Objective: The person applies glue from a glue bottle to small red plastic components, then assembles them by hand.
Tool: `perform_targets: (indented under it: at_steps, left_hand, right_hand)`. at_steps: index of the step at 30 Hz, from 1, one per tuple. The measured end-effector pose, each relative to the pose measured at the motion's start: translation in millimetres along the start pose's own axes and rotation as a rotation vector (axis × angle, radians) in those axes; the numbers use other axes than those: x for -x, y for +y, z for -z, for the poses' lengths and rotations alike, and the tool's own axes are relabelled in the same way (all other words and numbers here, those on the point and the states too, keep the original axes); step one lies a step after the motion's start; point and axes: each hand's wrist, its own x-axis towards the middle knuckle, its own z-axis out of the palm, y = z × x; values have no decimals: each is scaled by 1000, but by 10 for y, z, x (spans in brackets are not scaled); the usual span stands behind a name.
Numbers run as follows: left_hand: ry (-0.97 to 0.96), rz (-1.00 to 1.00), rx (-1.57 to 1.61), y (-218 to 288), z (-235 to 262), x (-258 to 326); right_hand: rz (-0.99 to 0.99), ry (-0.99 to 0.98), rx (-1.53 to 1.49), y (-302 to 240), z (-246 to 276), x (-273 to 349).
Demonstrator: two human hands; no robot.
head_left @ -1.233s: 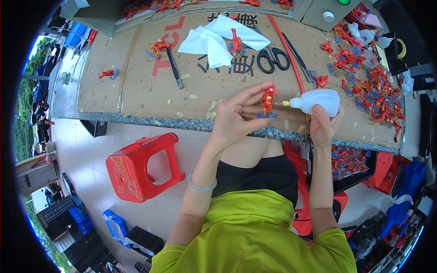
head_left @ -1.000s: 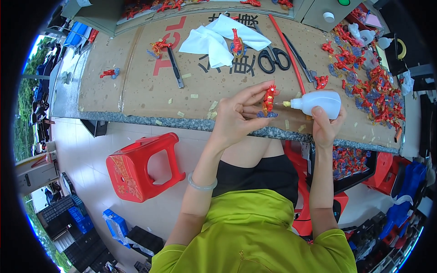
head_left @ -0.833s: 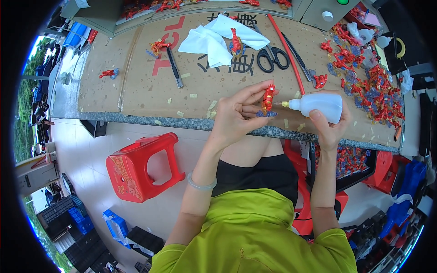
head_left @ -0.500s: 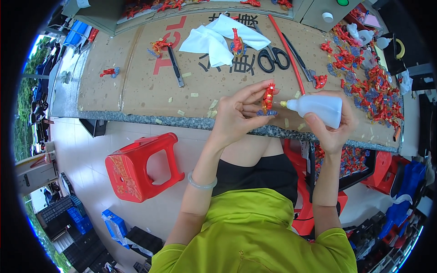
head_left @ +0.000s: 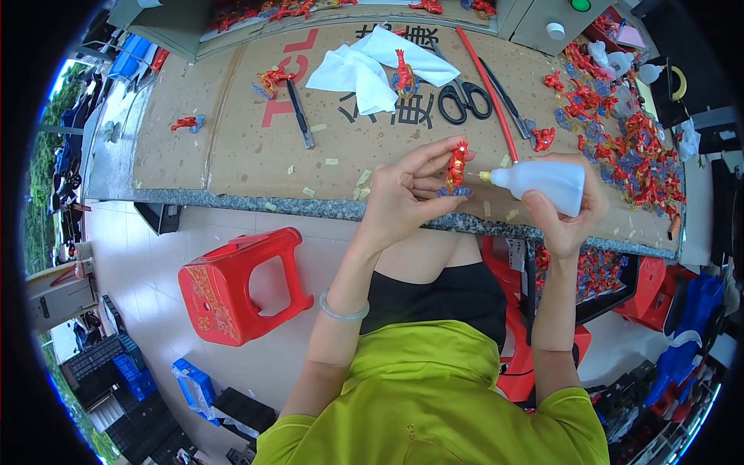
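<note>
Near the table's front edge, my left hand (head_left: 404, 190) pinches a small red figurine (head_left: 457, 164) upright by its top and its bluish base. Wrapped round a white squeeze bottle (head_left: 546, 184) is my right hand (head_left: 570, 217), with the thumb pressed on the bottle's near side. The bottle lies tilted on its side, its yellowish nozzle (head_left: 485, 177) pointing left at the figurine. A thin tip reaches close to the figurine; whether it touches I cannot tell. Another red figurine (head_left: 402, 74) stands beyond my hands by a white cloth (head_left: 353, 74).
Black-handled scissors (head_left: 465, 102), a red rod (head_left: 488, 93), a dark tweezer-like tool (head_left: 505, 94) and a cutter knife (head_left: 299, 115) lie on the cardboard (head_left: 225, 147). Red figurines (head_left: 639, 155) are heaped at the right. A tray of red pieces (head_left: 601, 271) sits below the table; a red stool (head_left: 240, 287) stands left.
The bottle in my right hand has shifted very slightly right. My left hand and the figurine stay almost still.
</note>
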Motion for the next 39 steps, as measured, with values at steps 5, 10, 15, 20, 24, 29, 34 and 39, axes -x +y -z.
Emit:
perform_targets:
  at_steps: [5,10,15,20,24,29,34,39]
  left_hand:
    - [0,44,10,33,-2,-1]
    - [17,45,15,-3,4,4]
    - [37,46,32,-11,-1,5]
    - [30,36,27,1,-2,4]
    - [29,34,36,3,-5,4]
    - [27,54,13,7,-3,4]
    - [29,53,18,21,-4,8]
    - [29,53,15,31,-8,10]
  right_hand:
    - [-83,159,-239,203,-18,83]
    - [-149,132,-230,243,-39,108]
    - [-147,118,-218,220,-56,93]
    - [-170,124,-210,193,-63,94]
    - [-165,100,-187,153,-48,87]
    - [-113,61,-107,78,-28,33]
    - [-79,15,-15,-1,-18,12]
    - [-70,6,-35,-15,-25,-2]
